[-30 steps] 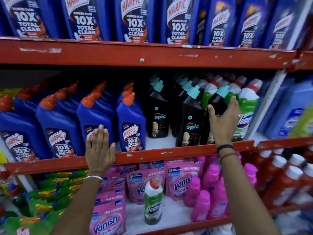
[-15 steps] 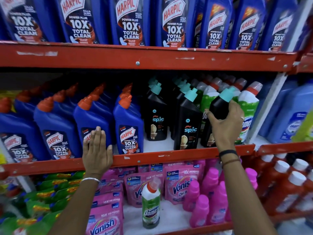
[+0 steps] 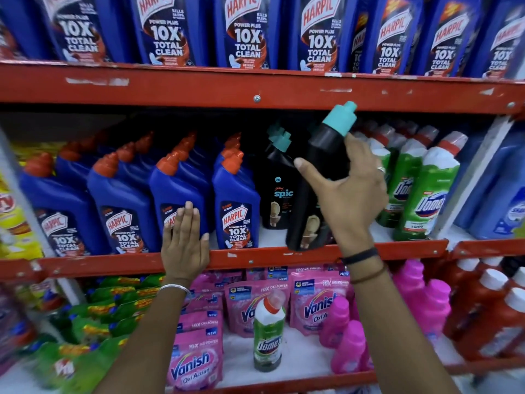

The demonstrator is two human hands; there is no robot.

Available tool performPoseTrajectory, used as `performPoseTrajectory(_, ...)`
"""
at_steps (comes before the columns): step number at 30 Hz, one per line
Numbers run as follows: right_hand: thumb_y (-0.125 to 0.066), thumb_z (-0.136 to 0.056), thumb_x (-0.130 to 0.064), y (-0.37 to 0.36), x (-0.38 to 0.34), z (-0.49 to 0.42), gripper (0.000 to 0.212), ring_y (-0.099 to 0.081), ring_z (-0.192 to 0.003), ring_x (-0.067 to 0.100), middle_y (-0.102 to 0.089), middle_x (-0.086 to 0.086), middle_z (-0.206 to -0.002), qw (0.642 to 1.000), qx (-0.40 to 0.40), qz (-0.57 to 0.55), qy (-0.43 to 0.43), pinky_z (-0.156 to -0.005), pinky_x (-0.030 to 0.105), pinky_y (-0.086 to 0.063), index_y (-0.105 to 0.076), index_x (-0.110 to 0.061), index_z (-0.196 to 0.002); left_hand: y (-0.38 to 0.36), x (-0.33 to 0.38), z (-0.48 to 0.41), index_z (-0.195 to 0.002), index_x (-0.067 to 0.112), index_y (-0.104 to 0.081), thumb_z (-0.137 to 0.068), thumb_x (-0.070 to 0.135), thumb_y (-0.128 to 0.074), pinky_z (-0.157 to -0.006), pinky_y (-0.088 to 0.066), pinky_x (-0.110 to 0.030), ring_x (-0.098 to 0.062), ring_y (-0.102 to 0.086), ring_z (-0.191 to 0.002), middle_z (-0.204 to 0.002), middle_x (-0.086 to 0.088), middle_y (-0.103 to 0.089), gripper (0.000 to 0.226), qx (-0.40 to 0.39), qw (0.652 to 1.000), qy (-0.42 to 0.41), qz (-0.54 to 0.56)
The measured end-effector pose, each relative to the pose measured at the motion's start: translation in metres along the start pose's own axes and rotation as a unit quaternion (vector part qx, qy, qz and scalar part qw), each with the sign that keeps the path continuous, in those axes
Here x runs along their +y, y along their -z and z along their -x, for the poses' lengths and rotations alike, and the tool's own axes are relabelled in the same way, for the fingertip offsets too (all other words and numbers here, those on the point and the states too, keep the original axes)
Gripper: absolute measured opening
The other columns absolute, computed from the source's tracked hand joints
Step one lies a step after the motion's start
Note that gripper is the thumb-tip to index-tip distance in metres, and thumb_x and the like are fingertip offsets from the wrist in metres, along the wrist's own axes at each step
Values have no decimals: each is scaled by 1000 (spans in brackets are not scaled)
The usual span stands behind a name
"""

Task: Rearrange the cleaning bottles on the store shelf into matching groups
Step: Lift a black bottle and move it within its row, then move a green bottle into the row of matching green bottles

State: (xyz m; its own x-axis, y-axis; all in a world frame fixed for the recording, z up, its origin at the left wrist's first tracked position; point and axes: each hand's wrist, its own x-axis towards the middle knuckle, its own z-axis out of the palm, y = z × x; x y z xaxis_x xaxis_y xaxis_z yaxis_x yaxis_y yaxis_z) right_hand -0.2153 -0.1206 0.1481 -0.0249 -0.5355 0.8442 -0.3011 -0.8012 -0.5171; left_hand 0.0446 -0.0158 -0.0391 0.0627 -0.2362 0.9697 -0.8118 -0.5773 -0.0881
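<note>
My right hand (image 3: 345, 200) grips a black Spic bottle (image 3: 321, 166) with a teal cap, lifted and tilted in front of the middle shelf, its cap up near the red beam above. More black Spic bottles (image 3: 279, 191) stand behind it. Blue Harpic bottles (image 3: 235, 211) with orange caps fill the middle shelf's left side, green Domex bottles (image 3: 426, 191) its right. My left hand (image 3: 184, 243) lies flat with fingers together on the middle shelf's red front edge (image 3: 255, 255), touching a Harpic bottle. A lone green Domex bottle (image 3: 268, 334) stands on the lower shelf among pink packs.
The top shelf holds a row of large Harpic bottles (image 3: 247, 32). The lower shelf carries pink Vanish pouches (image 3: 196, 359), pink bottles (image 3: 349, 345), red bottles (image 3: 488, 305) at right and green pouches (image 3: 93, 317) at left. Pale blue bottles (image 3: 502, 194) sit past the right upright.
My right hand closed on the black Spic bottle among the green ones, lifted it off the shelf and carried it leftward, tilted. My left hand stayed on the shelf edge.
</note>
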Motion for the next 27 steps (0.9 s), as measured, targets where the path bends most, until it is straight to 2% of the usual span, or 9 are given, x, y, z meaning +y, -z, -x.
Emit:
performPoseTrajectory(2, -74, -65, -60, -19, -3, 4, 70, -55, -112, 25, -63, 0, -116, 1000, -22, 2, -11, -72, 36, -45, -57, -18, -118, 1, 0, 0, -155, 10, -4, -95, 28, -33, -120, 4, -35, -15, 0, -149, -163, -1, 1, 69, -3, 1000, 1, 1)
performPoseTrajectory(4, -74, -65, -60, -38, -2, 8, 70, -54, -111, 26, -62, 2, -115, 999, -40, 13, -30, -66, 35, -39, -56, -17, -117, 1, 0, -1, -155, 10, -3, -96, 29, -31, -120, 4, -35, -14, 0, -149, -163, 0, 2, 68, -6, 1000, 5, 2)
performPoseTrajectory(8, -74, -66, -58, -65, 8, 18, 71, -52, -113, 26, -61, 3, -116, 996, -71, 50, -30, -64, 32, -30, -54, -15, -119, -1, 1, 2, -155, 10, -2, -101, 33, -20, -121, 4, -35, -14, 0, -149, -163, 0, 3, 61, -4, 1000, 3, 5)
performPoseTrajectory(17, -64, -71, -67, -91, 20, 23, 75, -52, -113, 27, -60, 5, -119, 985, -118, 126, -4, -61, 37, -44, -53, -13, -122, -2, -2, 1, -155, 10, -3, -102, 32, -20, -121, 2, -36, -15, -1, -149, -163, -1, 2, 60, 4, 1000, -4, 21)
performPoseTrajectory(20, -54, -76, -71, -89, 23, 22, 76, -50, -116, 28, -60, 5, -123, 983, -130, 130, 4, -62, 35, -41, -52, -13, -126, -3, -1, 2, -155, 11, -2, -102, 32, -20, -120, 1, -36, -15, 0, -149, -162, 0, 3, 61, 3, 1000, -2, 19)
performPoseTrajectory(22, -49, -80, -69, -85, 25, 26, 75, -49, -118, 28, -58, 6, -127, 984, -136, 117, 7, -66, 35, -42, -49, -12, -129, -2, -1, 3, -155, 11, -1, -101, 32, -22, -120, 1, -36, -14, 0, -149, -162, 0, 3, 61, 4, 1000, -4, 17)
performPoseTrajectory(24, -50, -83, -65, -78, 28, 35, 74, -49, -120, 27, -55, 9, -131, 990, -116, 79, 8, -79, 38, -47, -46, -10, -132, -2, -1, 2, -155, 11, -1, -100, 30, -26, -120, 2, -36, -14, 1, -149, -162, 0, 4, 64, 6, 1000, -7, 14)
performPoseTrajectory(27, -57, -88, -48, -60, 36, 69, 54, -54, -112, 23, -60, 10, -120, 998, -46, -35, 12, -91, 31, -43, -53, -7, -123, -2, -1, 1, -155, 11, 0, -96, 28, -31, -121, 3, -36, -14, 2, -149, -162, 0, 5, 69, 5, 1000, -8, 14)
